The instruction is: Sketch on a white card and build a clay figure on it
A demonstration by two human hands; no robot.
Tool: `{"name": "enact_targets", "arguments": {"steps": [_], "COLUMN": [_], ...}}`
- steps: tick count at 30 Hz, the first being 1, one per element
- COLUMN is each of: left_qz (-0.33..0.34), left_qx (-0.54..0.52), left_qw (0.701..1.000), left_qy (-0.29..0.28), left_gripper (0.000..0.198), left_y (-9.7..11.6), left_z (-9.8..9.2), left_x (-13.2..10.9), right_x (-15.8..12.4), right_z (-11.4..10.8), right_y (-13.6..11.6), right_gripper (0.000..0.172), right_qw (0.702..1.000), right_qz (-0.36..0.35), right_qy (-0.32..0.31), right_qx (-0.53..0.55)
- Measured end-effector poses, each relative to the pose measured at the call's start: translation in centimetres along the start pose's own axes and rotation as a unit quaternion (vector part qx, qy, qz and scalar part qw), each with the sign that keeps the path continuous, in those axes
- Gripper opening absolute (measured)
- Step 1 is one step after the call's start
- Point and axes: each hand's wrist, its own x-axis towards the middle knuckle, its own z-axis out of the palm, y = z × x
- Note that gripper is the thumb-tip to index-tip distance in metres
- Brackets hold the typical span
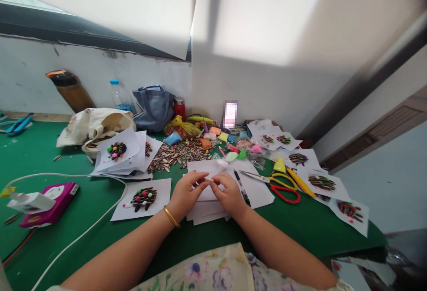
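My left hand point(187, 192), with a gold bangle on the wrist, and my right hand point(229, 193) meet over a stack of white paper sheets point(256, 191) on the green table point(83, 220). Both hands have their fingers pinched together around a small pale piece point(209, 179) held between them; I cannot make out what it is. A black pen point(242, 189) lies on the paper just right of my right hand. A pile of sunflower seeds point(176, 154) lies behind the paper.
Finished seed pictures on paper point(143, 198) lie left, behind and to the right point(322, 182). Yellow and red scissors point(283, 188) lie right of the paper. Coloured clay bags point(230, 142), a cloth bag point(95, 126), a bottle point(118, 95) and a pink device point(50, 202) with a white cable surround them.
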Motion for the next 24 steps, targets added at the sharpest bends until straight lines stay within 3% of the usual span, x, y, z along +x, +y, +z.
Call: {"name": "enact_targets", "arguments": {"steps": [3, 16, 24], "left_qz": [-0.028, -0.02, -0.021], "left_qx": [0.008, 0.06, 0.015], "left_qw": [1.0, 0.998, 1.0], "left_qy": [0.012, 0.004, -0.004], "left_gripper": [0.022, 0.019, 0.02], "left_y": [-0.05, -0.03, -0.06], "left_z": [0.13, -0.01, 0.11], "left_x": [-0.11, 0.03, 0.1], "right_x": [-0.02, 0.07, 0.04], "right_z": [0.06, 0.07, 0.22], "right_y": [0.04, -0.27, -0.06], "right_gripper": [0.014, 0.015, 0.011], "right_qw": [1.0, 1.0, 1.0], "right_qz": [0.002, -0.001, -0.005], "right_qy": [-0.001, -0.007, -0.011], "right_qx": [-0.007, -0.019, -0.019]}}
